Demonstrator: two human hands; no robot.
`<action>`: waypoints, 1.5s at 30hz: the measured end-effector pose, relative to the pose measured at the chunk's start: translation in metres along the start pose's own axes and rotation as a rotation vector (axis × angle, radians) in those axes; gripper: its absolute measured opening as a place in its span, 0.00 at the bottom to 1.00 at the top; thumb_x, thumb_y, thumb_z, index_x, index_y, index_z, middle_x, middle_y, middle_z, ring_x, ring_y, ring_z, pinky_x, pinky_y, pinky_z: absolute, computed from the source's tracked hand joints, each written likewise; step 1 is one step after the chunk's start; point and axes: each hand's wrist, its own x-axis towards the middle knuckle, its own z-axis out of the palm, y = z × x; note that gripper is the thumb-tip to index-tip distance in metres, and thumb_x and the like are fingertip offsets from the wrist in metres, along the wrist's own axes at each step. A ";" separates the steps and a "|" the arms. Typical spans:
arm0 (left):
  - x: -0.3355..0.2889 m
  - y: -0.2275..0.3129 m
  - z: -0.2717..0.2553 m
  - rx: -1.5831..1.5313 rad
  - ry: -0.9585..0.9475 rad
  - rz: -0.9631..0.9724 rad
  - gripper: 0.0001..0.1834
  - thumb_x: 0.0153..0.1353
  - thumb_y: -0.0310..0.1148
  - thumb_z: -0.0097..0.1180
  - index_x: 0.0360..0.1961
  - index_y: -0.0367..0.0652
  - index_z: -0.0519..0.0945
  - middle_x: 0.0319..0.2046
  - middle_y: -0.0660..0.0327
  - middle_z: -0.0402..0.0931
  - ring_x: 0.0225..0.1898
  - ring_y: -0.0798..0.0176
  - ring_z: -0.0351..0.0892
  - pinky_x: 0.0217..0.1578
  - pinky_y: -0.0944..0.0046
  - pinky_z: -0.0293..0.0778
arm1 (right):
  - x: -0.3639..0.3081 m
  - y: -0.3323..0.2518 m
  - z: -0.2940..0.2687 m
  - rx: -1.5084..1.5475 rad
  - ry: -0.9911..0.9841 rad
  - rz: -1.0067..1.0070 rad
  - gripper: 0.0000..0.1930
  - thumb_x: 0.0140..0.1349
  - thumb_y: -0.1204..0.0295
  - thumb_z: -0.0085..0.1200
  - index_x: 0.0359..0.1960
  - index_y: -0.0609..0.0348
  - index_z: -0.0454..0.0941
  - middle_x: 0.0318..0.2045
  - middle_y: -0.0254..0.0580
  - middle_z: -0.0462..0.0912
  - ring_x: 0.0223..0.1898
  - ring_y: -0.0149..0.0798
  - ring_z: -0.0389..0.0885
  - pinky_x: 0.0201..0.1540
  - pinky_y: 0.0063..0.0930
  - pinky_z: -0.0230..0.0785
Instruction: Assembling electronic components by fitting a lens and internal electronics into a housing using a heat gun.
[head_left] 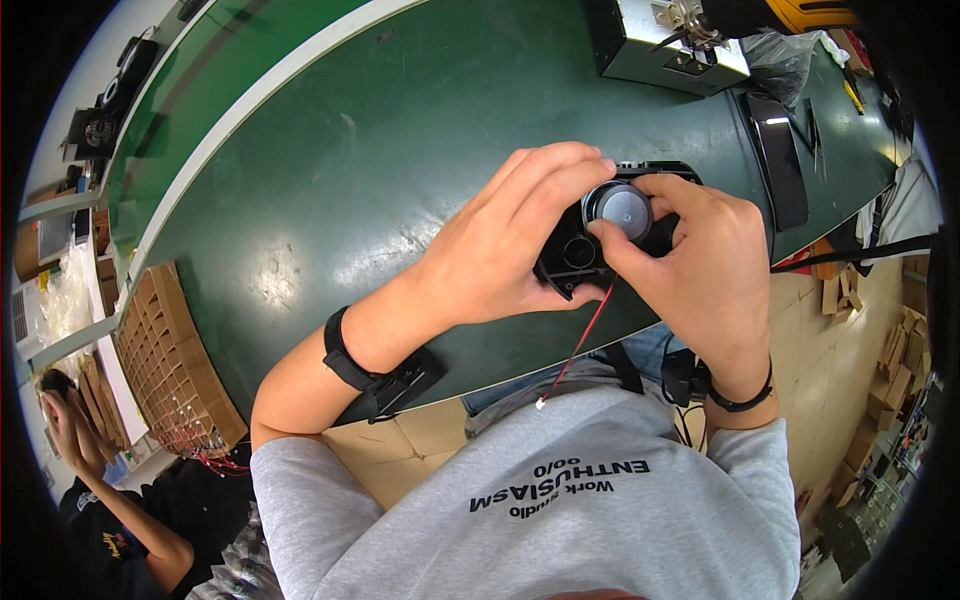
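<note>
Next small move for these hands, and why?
Probably press the round grey part gently and evenly toward the black casing: the right hand pinches its edge, the left hand steadies the casing, and this view can't show whether the part is fully seated.

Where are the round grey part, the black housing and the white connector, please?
Round grey part (623, 212): head view, middle of its face.
Black housing (578, 251): head view, inner surface, lower left of the grey part.
White connector (541, 404): head view, its body, at the end of the red wire (582, 345).
</note>
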 end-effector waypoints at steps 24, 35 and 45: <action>0.006 0.009 -0.004 0.043 -0.083 -0.093 0.34 0.36 0.38 0.84 0.51 0.50 0.88 0.62 0.46 0.71 0.58 0.44 0.76 0.56 0.51 0.79 | -0.001 0.001 -0.052 0.322 0.049 0.086 0.14 0.59 0.76 0.71 0.47 0.63 0.88 0.37 0.35 0.89 0.25 0.17 0.74 0.25 0.14 0.62; 0.004 0.008 -0.004 0.083 -0.081 -0.073 0.34 0.37 0.38 0.85 0.50 0.48 0.87 0.62 0.44 0.71 0.59 0.43 0.76 0.56 0.51 0.81 | 0.028 0.022 -0.062 0.522 0.602 -0.195 0.06 0.68 0.78 0.61 0.44 0.67 0.84 0.39 0.42 0.87 0.32 0.23 0.78 0.33 0.16 0.65; 0.002 0.009 -0.007 0.077 -0.110 -0.102 0.35 0.36 0.36 0.84 0.51 0.48 0.87 0.63 0.44 0.70 0.59 0.42 0.76 0.57 0.49 0.79 | 0.015 0.021 -0.029 0.085 -0.193 -0.277 0.16 0.51 0.85 0.66 0.44 0.60 0.86 0.40 0.46 0.89 0.28 0.36 0.83 0.31 0.26 0.74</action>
